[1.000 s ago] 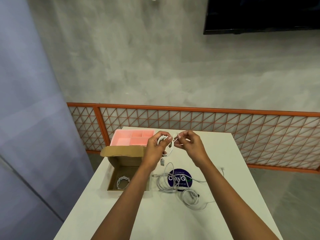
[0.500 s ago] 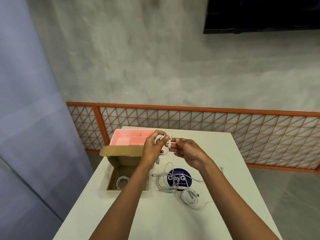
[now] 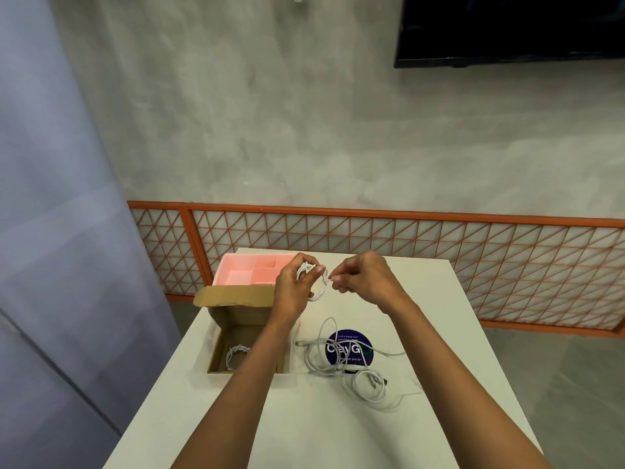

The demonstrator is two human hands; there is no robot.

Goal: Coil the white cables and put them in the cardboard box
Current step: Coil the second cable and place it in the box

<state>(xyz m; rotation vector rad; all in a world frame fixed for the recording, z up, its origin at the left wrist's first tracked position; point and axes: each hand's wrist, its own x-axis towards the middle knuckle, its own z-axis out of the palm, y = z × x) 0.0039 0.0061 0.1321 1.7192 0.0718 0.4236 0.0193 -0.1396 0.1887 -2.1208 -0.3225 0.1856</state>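
White, thin and limp, the cable coil [image 3: 305, 269] is held above the far half of the desk [image 3: 338, 428], clear of its surface. We judge it very light, soft and springy: the loops will likely fall open if released. Take hold across all the loops at once, never by one strand or by a plug. Our left hand [image 3: 292, 292] curls round the bundled loops; our right hand [image 3: 367, 282] pinches what looks like the free end just beside them. The cardboard box [image 3: 236, 314] stands open at the left edge of the desk, with one finished coil [image 3: 236, 354] inside. Loose white cables [image 3: 338, 367] lie tangled near the middle, just beside the box.
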